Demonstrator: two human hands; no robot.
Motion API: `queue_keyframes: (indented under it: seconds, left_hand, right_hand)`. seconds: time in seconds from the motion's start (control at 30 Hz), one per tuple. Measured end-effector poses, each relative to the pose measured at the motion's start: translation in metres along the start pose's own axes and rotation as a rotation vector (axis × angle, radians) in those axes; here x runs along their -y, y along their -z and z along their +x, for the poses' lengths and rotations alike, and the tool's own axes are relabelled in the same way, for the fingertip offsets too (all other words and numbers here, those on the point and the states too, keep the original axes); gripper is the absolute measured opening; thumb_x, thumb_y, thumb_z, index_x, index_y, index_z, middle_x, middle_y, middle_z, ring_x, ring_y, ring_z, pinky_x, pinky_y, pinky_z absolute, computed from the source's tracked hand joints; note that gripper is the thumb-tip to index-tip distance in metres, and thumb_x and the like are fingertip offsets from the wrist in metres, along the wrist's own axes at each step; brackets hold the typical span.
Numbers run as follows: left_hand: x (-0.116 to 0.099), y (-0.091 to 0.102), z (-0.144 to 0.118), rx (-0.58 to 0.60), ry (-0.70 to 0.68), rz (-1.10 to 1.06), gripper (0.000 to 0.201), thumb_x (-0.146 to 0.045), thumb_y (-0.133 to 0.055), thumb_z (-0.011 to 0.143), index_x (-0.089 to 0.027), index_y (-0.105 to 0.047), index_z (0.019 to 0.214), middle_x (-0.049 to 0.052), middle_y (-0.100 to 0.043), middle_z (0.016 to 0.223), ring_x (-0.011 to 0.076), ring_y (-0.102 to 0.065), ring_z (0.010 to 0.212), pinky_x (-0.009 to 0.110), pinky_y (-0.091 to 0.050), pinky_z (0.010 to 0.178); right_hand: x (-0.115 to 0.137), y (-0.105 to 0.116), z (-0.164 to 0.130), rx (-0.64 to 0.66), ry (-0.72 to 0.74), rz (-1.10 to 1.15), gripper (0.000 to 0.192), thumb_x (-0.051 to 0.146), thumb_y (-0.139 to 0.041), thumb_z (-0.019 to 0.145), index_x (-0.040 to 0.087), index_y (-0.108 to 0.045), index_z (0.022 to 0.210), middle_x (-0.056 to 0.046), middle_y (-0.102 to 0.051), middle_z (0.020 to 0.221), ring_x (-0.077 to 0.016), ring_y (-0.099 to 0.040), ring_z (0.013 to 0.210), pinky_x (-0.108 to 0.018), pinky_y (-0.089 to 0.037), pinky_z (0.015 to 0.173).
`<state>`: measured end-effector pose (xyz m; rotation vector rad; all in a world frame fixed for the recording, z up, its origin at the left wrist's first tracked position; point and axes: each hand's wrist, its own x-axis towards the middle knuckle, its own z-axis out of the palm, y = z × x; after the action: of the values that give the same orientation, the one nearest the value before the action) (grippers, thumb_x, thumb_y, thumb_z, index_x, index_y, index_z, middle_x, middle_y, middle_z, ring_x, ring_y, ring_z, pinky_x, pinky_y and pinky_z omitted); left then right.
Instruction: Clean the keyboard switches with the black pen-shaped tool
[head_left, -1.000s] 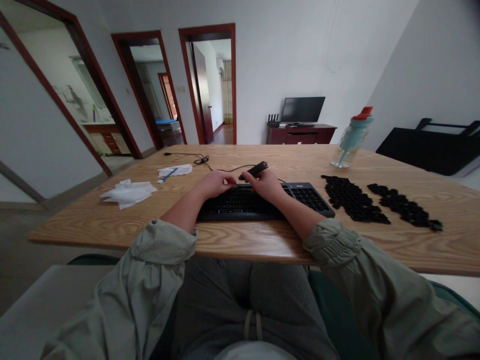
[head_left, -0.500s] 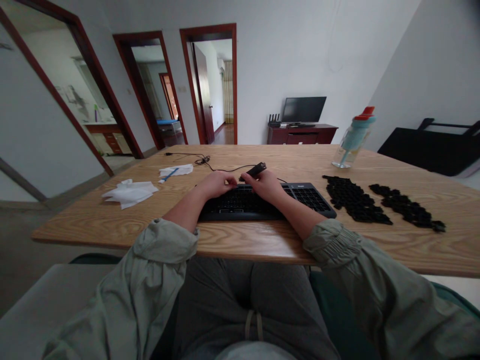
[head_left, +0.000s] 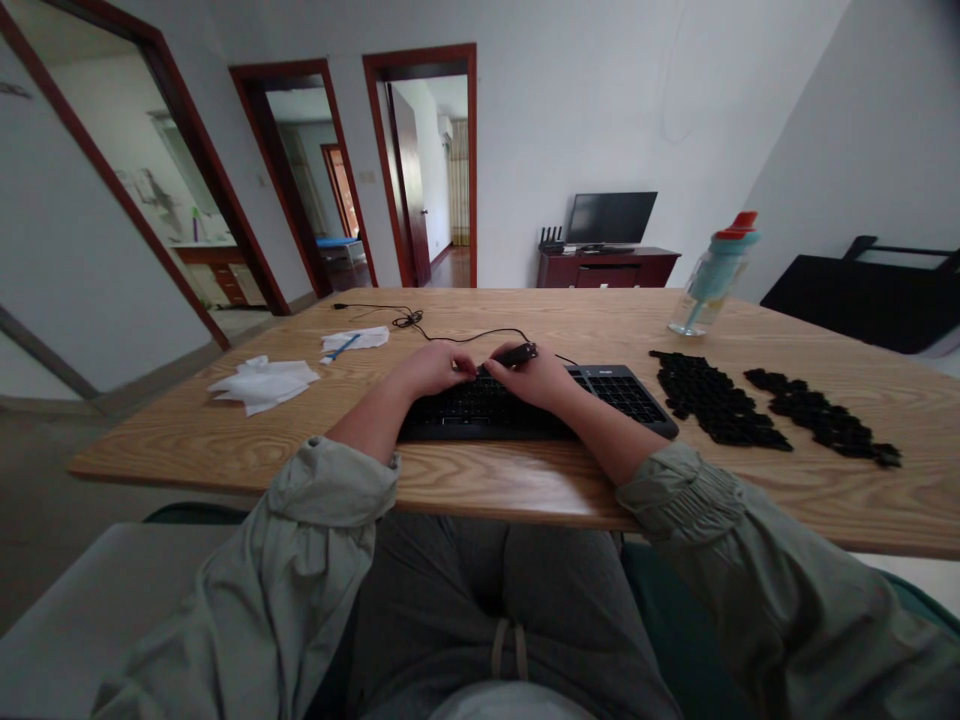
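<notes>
A black keyboard (head_left: 615, 392) with most keycaps off lies on the wooden table (head_left: 525, 480) in front of me. My right hand (head_left: 534, 380) grips a small black tool (head_left: 516, 354) over the keyboard's upper middle, the tool lying nearly level. My left hand (head_left: 429, 368) rests on the keyboard's left part, fingertips meeting the tool's tip; what they pinch is too small to tell. Two patches of removed black keycaps (head_left: 712, 398) lie to the right of the keyboard.
White tissues (head_left: 262, 383) and a wipe with a blue swab (head_left: 352, 341) lie at the left. The keyboard's cable (head_left: 420, 322) runs to the back. A teal bottle with a red cap (head_left: 711, 277) stands back right. Doorways and a television are beyond.
The tool in my right hand has tipped down from a raised slant to nearly level, and both hands have edged closer together over the keys.
</notes>
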<state>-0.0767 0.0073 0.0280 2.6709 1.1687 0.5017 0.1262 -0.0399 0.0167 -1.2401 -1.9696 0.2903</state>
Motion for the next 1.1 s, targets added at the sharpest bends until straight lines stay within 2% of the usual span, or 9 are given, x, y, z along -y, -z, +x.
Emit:
queue_keyframes:
  seconds: [0.17,0.33,0.47,0.7,0.83,0.93,1.1]
  left_hand:
    - [-0.005,0.002,-0.001,0.031,0.021,0.002,0.018,-0.021,-0.062,0.079,-0.019,-0.076,0.089,0.002,-0.075,0.084,0.0152,-0.065,0.078,0.024,-0.044,0.074]
    - [-0.002,-0.001,-0.001,-0.012,0.036,-0.029,0.014,-0.023,-0.063,0.077,-0.018,-0.072,0.087,0.001,-0.073,0.083,0.0144,-0.063,0.077,0.023,-0.043,0.070]
    - [0.001,-0.004,0.000,-0.042,0.025,-0.004,0.013,-0.028,-0.064,0.077,-0.019,-0.069,0.084,0.001,-0.071,0.083,0.0145,-0.061,0.076,0.023,-0.041,0.068]
    - [0.001,0.002,-0.001,-0.114,0.070,-0.063,0.028,-0.036,-0.066,0.076,-0.017,-0.068,0.095,0.004,-0.070,0.091,0.0142,-0.059,0.074,0.025,-0.043,0.066]
    - [0.004,0.002,0.001,-0.076,0.064,-0.110,0.038,-0.035,-0.068,0.074,-0.017,-0.067,0.108,0.004,-0.070,0.099,0.0138,-0.060,0.076,0.025,-0.046,0.068]
    - [0.002,-0.001,0.005,-0.062,0.056,-0.181,0.045,-0.036,-0.068,0.074,-0.017,-0.066,0.114,0.006,-0.070,0.102,0.0144,-0.061,0.080,0.025,-0.047,0.070]
    - [-0.007,-0.007,0.017,-0.091,0.035,-0.292,0.041,-0.039,-0.070,0.074,-0.018,-0.070,0.108,0.005,-0.072,0.095,0.0144,-0.063,0.077,0.024,-0.047,0.069]
  right_hand:
    - [0.002,0.006,-0.001,0.068,0.030,0.039,0.018,0.033,-0.063,0.081,0.018,-0.071,0.086,-0.002,-0.067,0.072,-0.0125,-0.059,0.064,-0.023,-0.045,0.061]
    - [-0.006,0.010,0.004,0.208,-0.110,0.165,0.017,0.029,-0.062,0.082,0.017,-0.068,0.094,-0.002,-0.067,0.074,-0.0113,-0.061,0.055,-0.022,-0.043,0.050]
    - [-0.010,0.014,0.008,0.286,-0.170,0.258,0.021,0.026,-0.063,0.082,0.018,-0.068,0.101,-0.003,-0.069,0.077,-0.0119,-0.062,0.057,-0.020,-0.044,0.046]
    - [-0.010,0.025,0.017,0.359,-0.277,0.297,0.029,0.023,-0.064,0.083,0.018,-0.069,0.111,-0.003,-0.070,0.078,-0.0096,-0.060,0.056,-0.018,-0.044,0.046]
    - [-0.019,0.027,0.024,0.405,-0.264,0.355,0.032,0.020,-0.064,0.081,0.019,-0.069,0.113,-0.002,-0.068,0.073,-0.0090,-0.058,0.055,-0.017,-0.044,0.047]
    - [-0.020,0.024,0.032,0.389,-0.218,0.376,0.033,0.017,-0.064,0.078,0.018,-0.070,0.110,-0.002,-0.068,0.071,-0.0093,-0.058,0.055,-0.018,-0.045,0.048]
    - [-0.016,0.018,0.045,0.342,-0.106,0.348,0.025,0.014,-0.064,0.072,0.012,-0.072,0.096,-0.006,-0.071,0.084,-0.0105,-0.058,0.061,-0.021,-0.047,0.052]
